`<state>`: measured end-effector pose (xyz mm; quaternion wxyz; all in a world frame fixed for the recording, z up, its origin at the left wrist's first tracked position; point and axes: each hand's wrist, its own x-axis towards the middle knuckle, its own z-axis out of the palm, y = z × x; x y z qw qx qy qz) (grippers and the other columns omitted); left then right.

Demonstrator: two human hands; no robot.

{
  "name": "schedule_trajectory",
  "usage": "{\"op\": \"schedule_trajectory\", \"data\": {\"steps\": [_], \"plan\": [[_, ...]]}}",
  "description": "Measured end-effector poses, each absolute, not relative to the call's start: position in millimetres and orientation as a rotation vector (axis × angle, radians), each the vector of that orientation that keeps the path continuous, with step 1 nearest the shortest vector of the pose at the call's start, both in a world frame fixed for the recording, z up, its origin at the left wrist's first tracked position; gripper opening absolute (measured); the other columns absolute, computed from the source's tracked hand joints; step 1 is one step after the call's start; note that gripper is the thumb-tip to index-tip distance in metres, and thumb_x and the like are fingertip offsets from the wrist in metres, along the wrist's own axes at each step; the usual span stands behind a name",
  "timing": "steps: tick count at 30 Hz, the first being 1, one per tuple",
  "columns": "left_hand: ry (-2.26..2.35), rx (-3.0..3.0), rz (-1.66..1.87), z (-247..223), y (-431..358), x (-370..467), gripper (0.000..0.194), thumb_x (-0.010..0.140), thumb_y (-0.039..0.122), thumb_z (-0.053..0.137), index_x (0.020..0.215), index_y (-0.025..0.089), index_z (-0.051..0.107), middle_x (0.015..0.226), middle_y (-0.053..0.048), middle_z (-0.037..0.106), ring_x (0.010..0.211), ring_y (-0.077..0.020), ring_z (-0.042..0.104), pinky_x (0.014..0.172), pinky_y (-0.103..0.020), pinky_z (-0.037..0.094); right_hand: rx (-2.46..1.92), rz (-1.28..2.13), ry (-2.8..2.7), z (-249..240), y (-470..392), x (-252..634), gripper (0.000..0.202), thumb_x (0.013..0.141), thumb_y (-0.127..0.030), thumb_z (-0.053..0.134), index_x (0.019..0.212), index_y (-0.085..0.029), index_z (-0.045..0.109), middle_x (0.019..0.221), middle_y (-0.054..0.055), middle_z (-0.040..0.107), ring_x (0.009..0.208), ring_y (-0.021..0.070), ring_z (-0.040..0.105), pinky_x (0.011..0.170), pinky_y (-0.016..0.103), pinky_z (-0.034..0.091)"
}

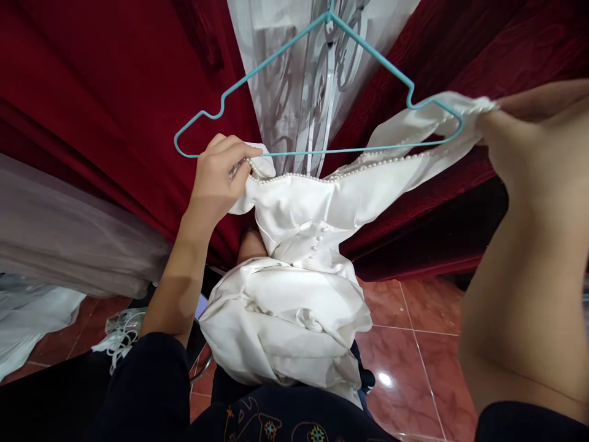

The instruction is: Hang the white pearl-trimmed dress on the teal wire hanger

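Observation:
A white satin dress [294,209] with pearl trim along its neckline and a row of small buttons hangs between my two hands, its skirt bunched near my lap. A light blue hanger [276,51] is above it, the hook running out at the top edge. My left hand [225,166] pinches the dress's left strap and covers part of the hanger's lower bar. At the right, my right hand [519,135] grips the end of the other strap, stretched outward. The hanger's right end lies within that strap's loop. The right fingers are partly hidden.
Dark red curtains [115,73] hang on both sides of a white ornate metal frame [326,92]. Pale sheer fabric [69,215] is at the left. White cords [122,344] lie on a black surface. Reddish tiles [396,350] cover the floor. A patch of skin shows beside the bodice, owner unclear.

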<state>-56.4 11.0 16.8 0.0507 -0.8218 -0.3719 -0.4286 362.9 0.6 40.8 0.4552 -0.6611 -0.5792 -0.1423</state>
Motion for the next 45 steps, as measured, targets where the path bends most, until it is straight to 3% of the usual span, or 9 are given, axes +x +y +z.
{"op": "schedule_trajectory", "data": {"steps": [4, 7, 20, 25, 29, 33, 36, 41, 45], "plan": [[-1.131, -2.542, -1.321, 16, 12, -53, 0.031, 0.092, 0.003, 0.059, 0.107, 0.025, 0.076, 0.101, -0.002, 0.072, 0.096, -0.0209, 0.063, 0.092, -0.038, 0.056, -1.643, -0.201, -1.809, 19, -2, 366, 0.017, 0.071, -0.014, 0.079, 0.086, -0.019, 0.084, 0.07, 0.003, 0.072, 0.06, 0.0146, 0.065, 0.056, 0.027, 0.043], [-1.153, -2.557, -1.32, 14, 13, -46, 0.031, 0.092, 0.003, 0.058, 0.107, 0.023, 0.077, 0.101, -0.002, 0.073, 0.096, -0.0217, 0.065, 0.092, -0.039, 0.057, -1.169, -0.237, -2.135, 12, -10, 341, 0.015, 0.081, -0.018, 0.077, 0.093, -0.02, 0.084, 0.084, 0.004, 0.074, 0.067, 0.0122, 0.065, 0.06, 0.026, 0.048], [-1.088, -2.535, -1.342, 15, 15, -51, 0.034, 0.091, 0.004, 0.056, 0.108, 0.024, 0.078, 0.099, -0.001, 0.074, 0.094, -0.0211, 0.066, 0.085, -0.038, 0.057, -1.005, -0.205, -1.86, 18, -6, 277, 0.026, 0.089, -0.014, 0.066, 0.109, -0.018, 0.081, 0.095, 0.004, 0.074, 0.069, 0.0078, 0.059, 0.062, 0.024, 0.047], [-1.003, -2.303, -1.428, -6, 9, -51, 0.02, 0.105, 0.022, 0.06, 0.114, 0.026, 0.078, 0.113, -0.006, 0.066, 0.114, -0.0231, 0.064, 0.097, -0.046, 0.055, -1.065, -0.109, -1.792, 10, 1, 274, 0.02, 0.089, -0.014, 0.064, 0.101, -0.014, 0.081, 0.092, 0.005, 0.076, 0.066, 0.0062, 0.057, 0.06, 0.021, 0.043], [-0.898, -2.263, -1.526, -46, -17, -48, 0.022, 0.105, 0.024, 0.06, 0.114, 0.026, 0.08, 0.089, -0.004, 0.066, 0.089, -0.0176, 0.065, 0.085, -0.037, 0.055, -1.052, -0.158, -1.808, 10, -3, 277, 0.019, 0.089, -0.015, 0.064, 0.099, -0.014, 0.08, 0.089, 0.005, 0.074, 0.067, 0.0064, 0.058, 0.06, 0.021, 0.043], [-1.68, -2.328, -1.866, -67, -18, -66, 0.025, 0.096, 0.025, 0.063, 0.115, 0.021, 0.078, 0.09, -0.003, 0.074, 0.077, -0.0148, 0.067, 0.068, -0.028, 0.054, -1.032, -0.194, -1.819, 12, -4, 279, 0.018, 0.089, -0.018, 0.063, 0.097, -0.015, 0.079, 0.087, 0.004, 0.073, 0.066, 0.0076, 0.059, 0.06, 0.022, 0.044], [-1.989, -1.85, -2.25, -51, 9, -96, 0.012, 0.094, 0.03, 0.065, 0.097, 0.021, 0.071, 0.081, 0.002, 0.071, 0.071, -0.0125, 0.065, 0.063, -0.028, 0.053, -1.064, -0.176, -1.83, 15, -6, 280, 0.02, 0.09, -0.023, 0.062, 0.097, -0.017, 0.079, 0.086, 0.004, 0.072, 0.064, 0.0084, 0.058, 0.058, 0.024, 0.043], [-1.696, -1.819, -2.041, 24, 55, -125, 0.019, 0.108, 0.033, 0.062, 0.105, 0.017, 0.072, 0.082, 0.008, 0.069, 0.077, -0.0048, 0.063, 0.075, -0.028, 0.059, -1.121, -0.16, -1.863, 19, -14, 279, 0.023, 0.09, -0.025, 0.06, 0.098, -0.017, 0.079, 0.085, 0.004, 0.07, 0.064, 0.0094, 0.056, 0.061, 0.026, 0.043], [-1.521, -1.902, -1.748, 77, 81, -101, 0.017, 0.092, 0.0, 0.073, 0.093, 0.016, 0.078, 0.074, 0.015, 0.07, 0.077, -0.0016, 0.067, 0.073, -0.022, 0.061, -1.114, -0.179, -1.852, 19, -19, 276, 0.022, 0.091, -0.027, 0.059, 0.094, -0.017, 0.078, 0.082, 0.004, 0.069, 0.064, 0.0106, 0.057, 0.061, 0.026, 0.042]]}}
